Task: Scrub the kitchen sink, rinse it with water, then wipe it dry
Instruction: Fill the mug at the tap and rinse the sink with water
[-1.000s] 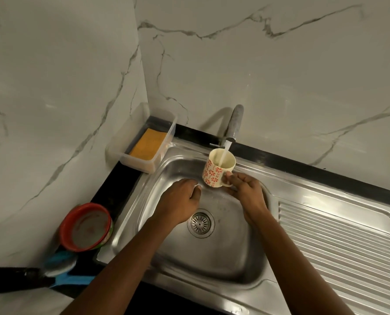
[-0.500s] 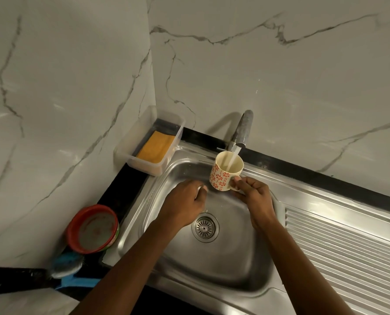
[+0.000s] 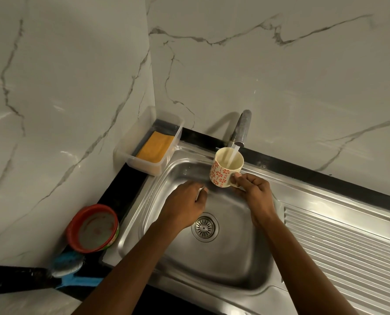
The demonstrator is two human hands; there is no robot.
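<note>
Right hand [image 3: 256,194] gripping mug [image 3: 221,176] by its handle under running tap [image 3: 240,130]; left hand [image 3: 185,205] curled over sink [image 3: 223,264] basin, its contents, if any, indiscernible.

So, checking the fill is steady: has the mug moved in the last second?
No. The mug keeps its place right under the tap spout; only the camera view shifted.

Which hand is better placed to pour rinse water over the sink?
Probably right hand: it grips the cream red-flowered mug under the running metal tap; the left hand is down in the steel sink.
</note>
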